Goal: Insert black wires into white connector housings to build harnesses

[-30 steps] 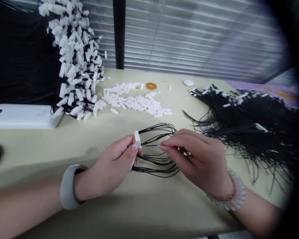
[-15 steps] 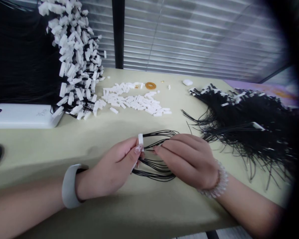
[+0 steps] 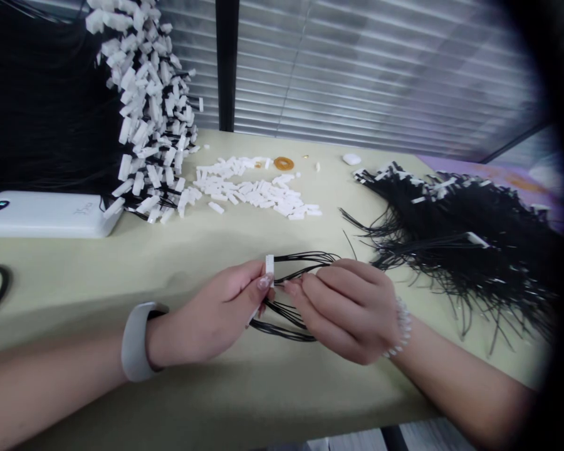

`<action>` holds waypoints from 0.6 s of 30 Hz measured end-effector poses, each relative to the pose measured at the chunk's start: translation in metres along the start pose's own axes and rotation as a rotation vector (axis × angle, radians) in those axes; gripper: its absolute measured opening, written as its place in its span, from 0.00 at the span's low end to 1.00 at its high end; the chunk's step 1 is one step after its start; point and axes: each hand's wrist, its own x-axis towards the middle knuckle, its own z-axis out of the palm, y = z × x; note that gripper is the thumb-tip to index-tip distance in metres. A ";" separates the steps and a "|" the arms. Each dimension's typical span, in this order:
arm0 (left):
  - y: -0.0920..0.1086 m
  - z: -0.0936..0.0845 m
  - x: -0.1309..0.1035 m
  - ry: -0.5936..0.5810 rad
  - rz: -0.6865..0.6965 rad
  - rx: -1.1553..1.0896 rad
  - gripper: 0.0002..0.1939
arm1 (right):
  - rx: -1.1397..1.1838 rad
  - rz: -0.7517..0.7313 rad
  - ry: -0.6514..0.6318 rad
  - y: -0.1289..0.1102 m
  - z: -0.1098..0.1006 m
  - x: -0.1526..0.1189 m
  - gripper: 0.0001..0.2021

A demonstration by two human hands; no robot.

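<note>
My left hand (image 3: 230,307) pinches a small white connector housing (image 3: 269,268) between thumb and fingers, above the near part of the table. Thin black wires (image 3: 305,257) run from the housing toward my right hand (image 3: 348,307). More black wires loop out below, between the two hands. A second white piece shows partly under the left fingers. The right hand is closed, its thumb and fingertip pinched on a wire close to the housing; its palm hides where the other wires end.
Loose white connector housings (image 3: 263,194) lie mid-table, by an orange tape ring (image 3: 283,163). A heap of wires with white housings (image 3: 145,125) rises at left, beside a white power bank (image 3: 47,214). Loose black wires (image 3: 470,232) are piled at right. Blinds stand behind the table (image 3: 160,257).
My right hand has turned slightly and come nearer the white housing, fingertips closer to it. My left hand keeps its grip. The view has shifted a little.
</note>
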 end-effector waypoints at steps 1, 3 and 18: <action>0.000 0.000 0.000 0.001 0.002 0.003 0.14 | 0.007 0.003 -0.005 0.000 0.002 -0.001 0.04; 0.000 0.001 0.000 0.028 -0.019 -0.011 0.14 | 0.014 0.044 -0.012 0.000 0.005 -0.002 0.03; -0.009 -0.001 0.009 0.571 -0.141 -0.397 0.11 | 0.222 0.566 -0.764 0.003 -0.002 -0.016 0.11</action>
